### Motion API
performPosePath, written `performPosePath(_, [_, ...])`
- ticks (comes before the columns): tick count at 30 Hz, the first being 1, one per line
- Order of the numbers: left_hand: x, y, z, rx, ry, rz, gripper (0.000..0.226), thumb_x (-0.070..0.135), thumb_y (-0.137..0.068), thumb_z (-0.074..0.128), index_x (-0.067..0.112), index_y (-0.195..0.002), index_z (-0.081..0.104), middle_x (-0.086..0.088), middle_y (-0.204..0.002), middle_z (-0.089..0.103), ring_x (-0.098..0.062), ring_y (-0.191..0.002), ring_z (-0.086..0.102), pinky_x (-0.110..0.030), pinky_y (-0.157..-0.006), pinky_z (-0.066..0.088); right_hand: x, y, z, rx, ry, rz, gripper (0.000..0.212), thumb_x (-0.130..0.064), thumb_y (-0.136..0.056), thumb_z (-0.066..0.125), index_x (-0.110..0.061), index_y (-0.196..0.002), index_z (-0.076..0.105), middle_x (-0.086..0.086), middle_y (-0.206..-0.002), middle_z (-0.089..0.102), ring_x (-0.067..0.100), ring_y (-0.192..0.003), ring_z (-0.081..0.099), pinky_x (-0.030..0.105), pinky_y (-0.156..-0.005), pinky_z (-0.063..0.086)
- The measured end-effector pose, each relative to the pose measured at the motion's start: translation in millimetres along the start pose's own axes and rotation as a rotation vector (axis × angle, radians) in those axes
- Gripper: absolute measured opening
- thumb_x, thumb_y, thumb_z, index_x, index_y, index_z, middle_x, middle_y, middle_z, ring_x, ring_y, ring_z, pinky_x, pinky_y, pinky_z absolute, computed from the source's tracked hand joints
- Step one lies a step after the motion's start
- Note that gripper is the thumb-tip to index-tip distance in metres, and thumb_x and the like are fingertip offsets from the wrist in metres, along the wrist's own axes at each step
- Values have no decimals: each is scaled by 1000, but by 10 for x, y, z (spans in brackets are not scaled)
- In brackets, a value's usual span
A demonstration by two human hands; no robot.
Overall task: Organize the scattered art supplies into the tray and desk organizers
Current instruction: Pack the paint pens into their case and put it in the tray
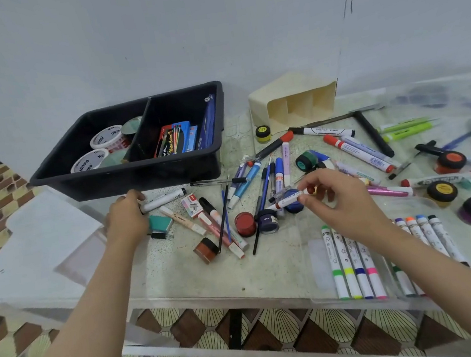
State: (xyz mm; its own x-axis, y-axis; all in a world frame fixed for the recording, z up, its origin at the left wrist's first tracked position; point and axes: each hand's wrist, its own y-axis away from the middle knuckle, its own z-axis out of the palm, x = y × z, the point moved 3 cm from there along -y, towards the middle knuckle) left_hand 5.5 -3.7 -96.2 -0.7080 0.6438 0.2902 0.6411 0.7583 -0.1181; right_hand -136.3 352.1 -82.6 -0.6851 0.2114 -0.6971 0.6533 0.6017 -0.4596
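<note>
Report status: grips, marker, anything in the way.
Left grip holds white marker by black tray. Right grip pinches red-capped marker above table. Loose pens, paint pots all around.

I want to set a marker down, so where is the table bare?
Bare table lies along the near edge, between the left forearm and the clear marker tray, below the brown jar. The middle, around the right hand, is crowded with pens.

"Ninso" printed on two white tape rolls (89,161) in black tray (126,176); other labels unreadable
</note>
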Motion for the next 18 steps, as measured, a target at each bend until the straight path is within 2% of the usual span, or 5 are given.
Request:
performPosePath(5, [3,-36,-2,-6,70,-45,26,2,-83,55,19,-102,57,-6,-97,62,-26,-92,54,-43,-81,50,-9,-4,11,0,-1,-1,16,-13,-83,69,-25,-93,62,-16,-84,58,5,-77,53,6,-65,39])
performPosePath(8, [16,-58,-17,28,176,-59,18,13,-92,45,17,-98,62,-6,-92,63,-27,-87,56,-44,-81,49,-13,-5,19,-2,3,-7,17,-13,-83,68,-26,-92,61,-17,-83,58,3,-77,53,5,-65,38])
performPosePath(10, [38,-64,-40,28,166,-45,16,21,-93,48,19,-94,64,-4,-88,64,-27,-86,58,-45,-83,49,-17,-12,25,-10,6,-7,18,-14,-84,68,-28,-92,61,-17,-84,58,4,-78,54,5,-65,38])
performPosePath(14, [92,-97,-85,-67,173,-80,13,20,-85,57,27,-75,60,5,-83,64,-22,-86,59,-43,-83,51,-28,-29,37,-27,12,-5,18,-16,-84,67,-30,-92,59,-18,-84,58,4,-78,54,6,-65,39])
performPosePath(18, [181,-138,-86,-171,145,-114,13,14,-79,57,26,-79,64,4,-88,64,-21,-89,57,-39,-84,50,-51,-40,46,-26,9,-8,19,-15,-84,67,-30,-91,59,-17,-83,57,4,-77,53,6,-65,39])
